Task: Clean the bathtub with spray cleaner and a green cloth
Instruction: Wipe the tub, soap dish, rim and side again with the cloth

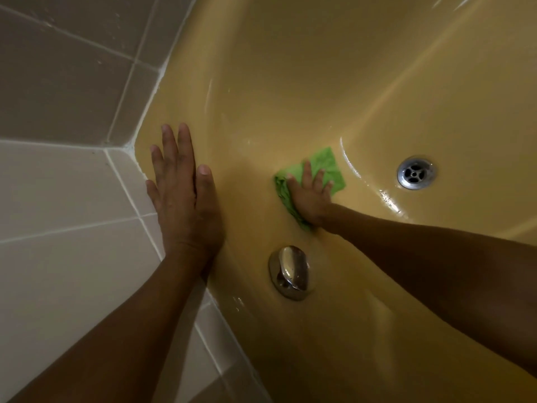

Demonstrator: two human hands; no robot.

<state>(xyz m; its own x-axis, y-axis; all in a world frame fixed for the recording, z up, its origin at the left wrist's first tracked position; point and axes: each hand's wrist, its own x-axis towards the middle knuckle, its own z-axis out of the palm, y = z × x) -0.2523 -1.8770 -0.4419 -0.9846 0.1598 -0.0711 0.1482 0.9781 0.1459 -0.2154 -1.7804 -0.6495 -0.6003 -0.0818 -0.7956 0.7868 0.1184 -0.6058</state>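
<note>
Bathtub [334, 68]: R hand [309, 196] flat on green cloth [322, 167] nr drain [416, 172]; L hand [181, 187] spread on rim; overflow knob [289, 271] below.

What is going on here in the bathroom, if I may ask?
A person is leaning over a yellow bathtub and cleaning it. Their right hand presses a green cloth flat against the tub's inner wall, not far from the drain and above the chrome overflow cover. Their left hand lies flat on the tub's rim beside the tiled wall, seemingly for support. No spray bottle is in view.
</note>
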